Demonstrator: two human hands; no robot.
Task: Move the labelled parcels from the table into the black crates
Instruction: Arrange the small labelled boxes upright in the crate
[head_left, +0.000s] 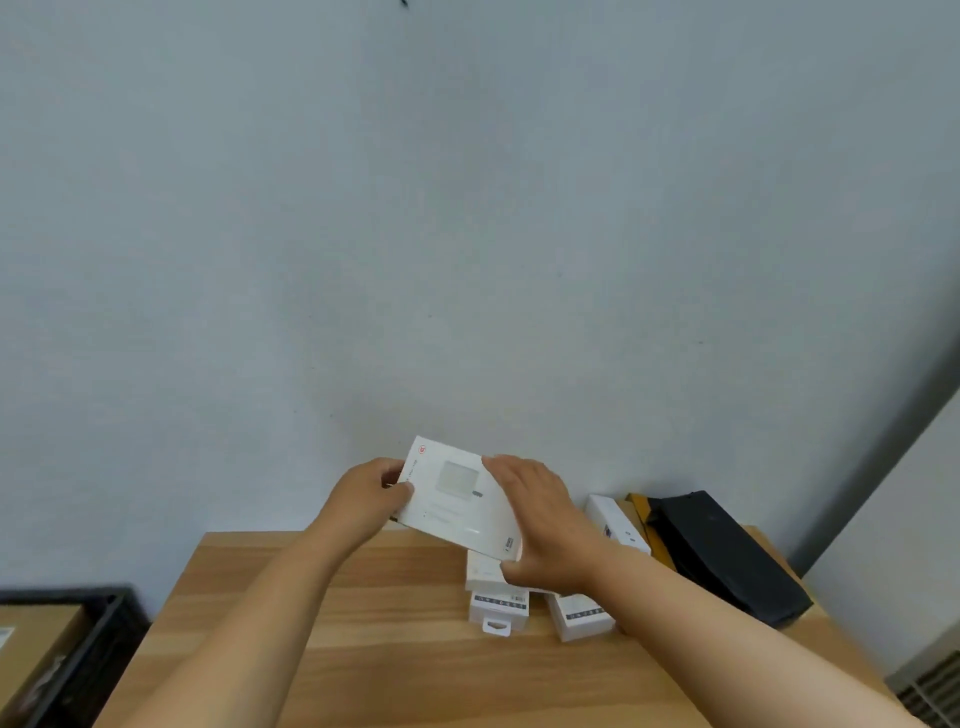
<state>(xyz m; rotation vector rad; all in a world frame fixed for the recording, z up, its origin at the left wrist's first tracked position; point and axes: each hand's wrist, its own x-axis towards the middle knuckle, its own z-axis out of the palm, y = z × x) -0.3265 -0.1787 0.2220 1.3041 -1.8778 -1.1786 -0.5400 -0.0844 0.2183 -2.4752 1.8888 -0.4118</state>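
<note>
A flat white parcel (457, 499) with a red round mark and a small label is held tilted above the far side of the wooden table (363, 623). My left hand (371, 493) grips its left edge. My right hand (545, 525) clasps its right side, fingers over the top and thumb under the lower corner. Below them lie more white parcels: one with a hang tab (497, 608), another (579, 618) to its right, and a third (615, 522) further back. A black crate (98, 644) stands at the lower left beside the table, holding a brown cardboard box (36, 649).
A long black box (727, 556) lies slantwise on the table's right side, over a yellow-edged flat piece (644, 514). A plain pale wall rises right behind the table. A vent grille (930, 691) shows at the lower right corner.
</note>
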